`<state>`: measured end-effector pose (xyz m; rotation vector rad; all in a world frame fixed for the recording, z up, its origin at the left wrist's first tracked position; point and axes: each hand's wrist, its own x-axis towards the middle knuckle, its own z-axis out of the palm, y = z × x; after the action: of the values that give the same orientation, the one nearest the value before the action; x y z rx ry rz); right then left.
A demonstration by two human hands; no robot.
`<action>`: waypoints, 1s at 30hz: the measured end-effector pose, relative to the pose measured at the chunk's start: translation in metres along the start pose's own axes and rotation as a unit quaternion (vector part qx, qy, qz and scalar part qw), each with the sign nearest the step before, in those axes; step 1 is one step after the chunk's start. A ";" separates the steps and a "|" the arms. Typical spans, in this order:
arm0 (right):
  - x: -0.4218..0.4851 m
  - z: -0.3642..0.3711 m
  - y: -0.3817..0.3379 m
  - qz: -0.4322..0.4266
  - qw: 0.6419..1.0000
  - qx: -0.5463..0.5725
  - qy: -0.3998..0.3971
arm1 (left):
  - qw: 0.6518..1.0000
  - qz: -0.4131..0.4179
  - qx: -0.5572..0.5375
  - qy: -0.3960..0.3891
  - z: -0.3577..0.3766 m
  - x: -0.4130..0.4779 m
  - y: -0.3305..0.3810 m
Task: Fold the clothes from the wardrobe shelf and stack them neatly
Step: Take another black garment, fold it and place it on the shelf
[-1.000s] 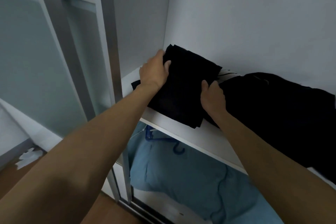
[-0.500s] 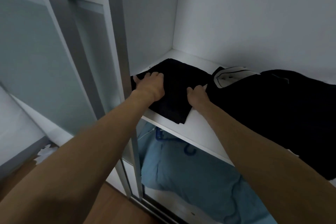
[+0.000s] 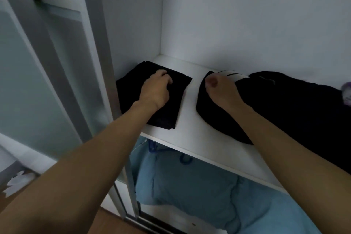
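Already folded: one black garment (image 3: 152,97) at the shelf (image 3: 190,125) left end under left hand (image 3: 156,92), fingers curled. Still unfolded: dark pile (image 3: 275,104), right hand (image 3: 221,89) pinching its edge.

The folded black cloth square (image 3: 152,93), lifted at an angle a second ago, now lies flat in the left corner of the white wardrobe shelf (image 3: 191,129). The left hand (image 3: 156,93) has gone from gripping its edge to resting curled on top. The right hand (image 3: 221,91) has left it and moved onto the loose black garment pile (image 3: 284,104), with bare shelf now showing between the two.
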<state>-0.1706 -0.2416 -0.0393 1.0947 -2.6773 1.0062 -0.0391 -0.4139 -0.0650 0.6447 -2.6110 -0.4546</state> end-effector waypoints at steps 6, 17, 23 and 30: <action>-0.009 -0.063 0.073 0.144 0.971 -0.185 -0.045 | 0.978 0.030 -0.197 -0.053 0.051 0.020 0.061; -0.071 -0.084 0.089 0.064 0.979 0.082 0.173 | 0.877 -0.201 -0.416 -0.133 0.078 0.038 0.117; -0.147 -0.100 0.055 -0.065 0.997 0.030 -0.010 | 0.692 -0.178 -0.590 -0.376 0.040 0.005 0.160; -0.219 -0.119 0.038 0.018 0.971 0.174 -0.162 | 0.764 -0.178 -0.535 -0.313 0.034 -0.077 0.203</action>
<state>-0.0529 -0.0192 -0.0339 1.3831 -2.8454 1.4630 -0.0672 -0.1976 -0.0367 0.5902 -2.1030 -2.3732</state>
